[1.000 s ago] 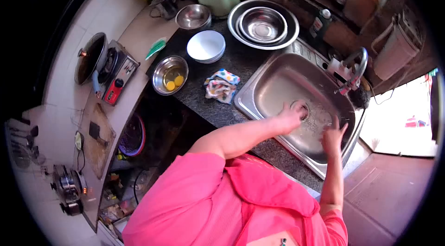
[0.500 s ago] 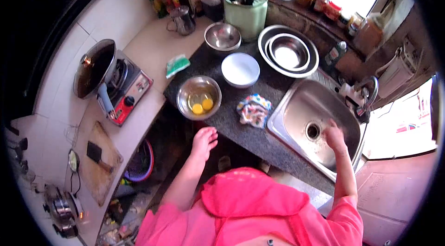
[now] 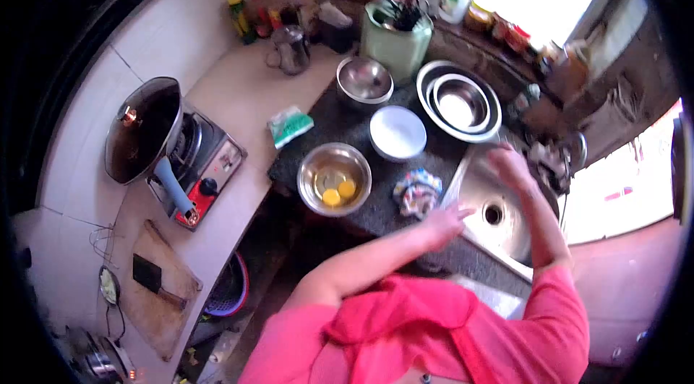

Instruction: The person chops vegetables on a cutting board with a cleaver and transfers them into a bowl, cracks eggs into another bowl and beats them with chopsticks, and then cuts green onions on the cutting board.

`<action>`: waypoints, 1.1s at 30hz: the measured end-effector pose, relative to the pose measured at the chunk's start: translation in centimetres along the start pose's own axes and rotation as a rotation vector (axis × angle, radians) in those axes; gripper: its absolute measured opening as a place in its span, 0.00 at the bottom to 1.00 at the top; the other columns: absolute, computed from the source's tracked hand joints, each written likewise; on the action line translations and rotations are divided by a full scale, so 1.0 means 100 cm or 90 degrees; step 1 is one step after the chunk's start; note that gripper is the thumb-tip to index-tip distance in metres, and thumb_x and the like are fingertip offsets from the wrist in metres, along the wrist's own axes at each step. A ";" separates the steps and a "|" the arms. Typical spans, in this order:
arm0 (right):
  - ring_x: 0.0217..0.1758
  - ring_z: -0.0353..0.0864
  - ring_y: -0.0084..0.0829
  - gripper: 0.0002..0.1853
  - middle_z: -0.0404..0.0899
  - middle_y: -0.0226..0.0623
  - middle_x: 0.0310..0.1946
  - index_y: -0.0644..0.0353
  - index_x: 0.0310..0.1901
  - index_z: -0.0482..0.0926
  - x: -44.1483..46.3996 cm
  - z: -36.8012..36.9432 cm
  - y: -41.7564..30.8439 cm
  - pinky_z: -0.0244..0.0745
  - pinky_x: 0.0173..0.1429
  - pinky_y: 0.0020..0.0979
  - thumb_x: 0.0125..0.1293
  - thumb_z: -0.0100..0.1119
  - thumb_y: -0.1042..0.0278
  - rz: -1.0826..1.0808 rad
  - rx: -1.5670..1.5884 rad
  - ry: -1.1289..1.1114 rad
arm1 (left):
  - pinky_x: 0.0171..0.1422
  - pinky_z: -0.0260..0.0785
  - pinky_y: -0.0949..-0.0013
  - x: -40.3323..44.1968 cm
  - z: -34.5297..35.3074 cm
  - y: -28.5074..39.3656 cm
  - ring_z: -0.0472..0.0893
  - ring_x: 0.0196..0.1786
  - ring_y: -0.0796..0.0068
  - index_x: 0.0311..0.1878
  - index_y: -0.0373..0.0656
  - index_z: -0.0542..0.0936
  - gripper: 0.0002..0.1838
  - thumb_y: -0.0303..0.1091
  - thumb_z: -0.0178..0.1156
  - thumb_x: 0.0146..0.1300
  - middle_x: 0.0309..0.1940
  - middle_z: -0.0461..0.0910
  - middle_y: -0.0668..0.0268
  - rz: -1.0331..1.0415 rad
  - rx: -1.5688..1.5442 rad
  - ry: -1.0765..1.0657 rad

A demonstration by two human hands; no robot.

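My left hand [image 3: 442,228] is over the near left rim of the steel sink [image 3: 473,189], just below the crumpled patterned cloth [image 3: 419,193]; a finger points out toward the basin and nothing shows in the hand. Over the sink's far side, my right hand [image 3: 510,167] is blurred, and its fingers are too smeared to read. A steel bowl with two egg yolks [image 3: 334,180] stands left of the cloth. Behind it are a white bowl [image 3: 397,133] and an empty steel bowl [image 3: 364,80]. Nested steel basins [image 3: 460,102] sit beyond the sink.
A wok [image 3: 144,131] rests by a portable gas stove [image 3: 210,167] at left. Nearer are a cutting board [image 3: 155,312] and a dark cleaver [image 3: 147,273]. A green-and-white packet [image 3: 290,126], metal jug [image 3: 290,50] and green utensil container [image 3: 396,40] stand farther back.
Both hands were low in the sink. My left hand moved out left beside the counter, then back to the sink's near rim. My right hand rose toward the far side. The view shifted left.
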State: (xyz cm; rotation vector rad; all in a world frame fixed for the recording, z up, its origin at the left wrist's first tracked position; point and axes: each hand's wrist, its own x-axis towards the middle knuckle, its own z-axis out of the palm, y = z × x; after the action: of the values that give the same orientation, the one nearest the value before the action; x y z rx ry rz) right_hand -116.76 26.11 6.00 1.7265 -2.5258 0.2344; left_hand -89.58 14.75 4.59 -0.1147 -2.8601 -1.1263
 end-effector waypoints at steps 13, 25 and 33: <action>0.34 0.79 0.24 0.19 0.81 0.35 0.35 0.63 0.51 0.75 0.366 -0.018 -0.062 0.75 0.32 0.25 0.59 0.61 0.68 0.161 0.697 0.177 | 0.39 0.76 0.61 -0.168 -0.029 -0.071 0.78 0.42 0.68 0.43 0.45 0.68 0.09 0.35 0.55 0.64 0.41 0.74 0.64 -0.648 -1.024 0.571; 0.38 0.75 0.35 0.07 0.77 0.42 0.31 0.64 0.39 0.75 0.377 -0.066 -0.036 0.70 0.40 0.34 0.59 0.51 0.73 0.000 0.594 0.509 | 0.41 0.76 0.63 -0.159 -0.022 -0.110 0.78 0.42 0.68 0.47 0.41 0.68 0.10 0.32 0.53 0.66 0.42 0.74 0.62 -0.532 -0.945 0.812; 0.25 0.79 0.34 0.07 0.77 0.46 0.27 0.65 0.42 0.66 0.184 -0.149 -0.144 0.77 0.29 0.29 0.70 0.41 0.70 -0.105 0.768 0.412 | 0.47 0.78 0.52 -0.166 -0.021 -0.125 0.78 0.48 0.62 0.50 0.43 0.68 0.17 0.21 0.51 0.56 0.47 0.74 0.60 -0.444 -0.960 0.891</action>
State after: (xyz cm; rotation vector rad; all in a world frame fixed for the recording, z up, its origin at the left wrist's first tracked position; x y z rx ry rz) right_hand -110.48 6.57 24.59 1.5865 -1.7291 2.1876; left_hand -74.12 3.43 -3.84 1.0911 -0.5026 -1.9367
